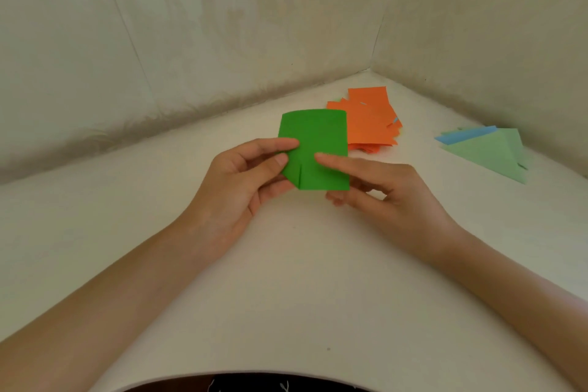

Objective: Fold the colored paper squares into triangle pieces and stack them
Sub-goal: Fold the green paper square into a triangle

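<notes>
The green paper (pixel 313 149) is held up over the middle of the table (pixel 286 296), between both hands. It is a plain, deep green piece, taller than it is wide, with a flat matte face and a far edge that bows slightly. At its near edge a short vertical line runs up from the bottom, and the near-left corner slants off at an angle beside it; whether that line is a cut or the edge of a folded flap cannot be told.

The left hand (pixel 241 181) pinches the paper's left edge, thumb on the front and curled fingers behind. The right hand (pixel 381 191) holds the near-right part, its index finger laid straight across the front and the other fingers curled under the lower corner.

Just beyond the paper to the right, a loose pile of orange sheets (pixel 369 121) lies on the table, edges fanned unevenly, with a sliver of blue showing at its right side. Further right, near the wall, rest pale green triangle pieces (pixel 486 153) with a light blue piece (pixel 464 135) tucked at their far-left edge. Patterned cream wallpaper (pixel 222 25) covers the walls behind.
</notes>
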